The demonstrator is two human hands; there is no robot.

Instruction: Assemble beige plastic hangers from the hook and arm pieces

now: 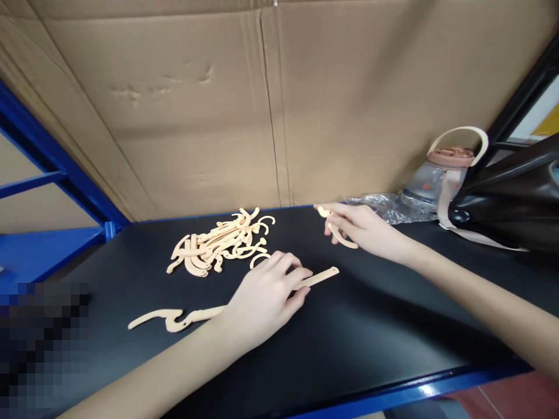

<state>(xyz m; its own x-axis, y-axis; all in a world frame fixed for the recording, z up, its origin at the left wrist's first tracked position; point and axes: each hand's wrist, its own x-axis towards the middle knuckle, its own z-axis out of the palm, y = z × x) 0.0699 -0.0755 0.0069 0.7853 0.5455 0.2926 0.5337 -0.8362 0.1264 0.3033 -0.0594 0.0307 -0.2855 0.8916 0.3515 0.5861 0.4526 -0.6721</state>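
Observation:
My left hand (273, 291) rests low over the black table with its fingers closed on a flat cream strip (322, 278), which sticks out to the right and has a small hole near its end. On the other side of that wrist lies a cream hook-shaped piece (177, 322), with a straight part running under the hand. Whether it is joined to the strip is hidden. Raised farther right, my right hand (356, 226) pinches a curved cream piece (344, 238). Several similar pieces lie heaped in a pile (222, 240) beyond my left hand.
Cardboard (196, 116) walls the back of the black table (349, 343). At the back right are a clear bottle (430, 183) with a strap, crumpled plastic wrap (384, 206) and a black bag (515, 198). A blue frame (82, 180) stands left.

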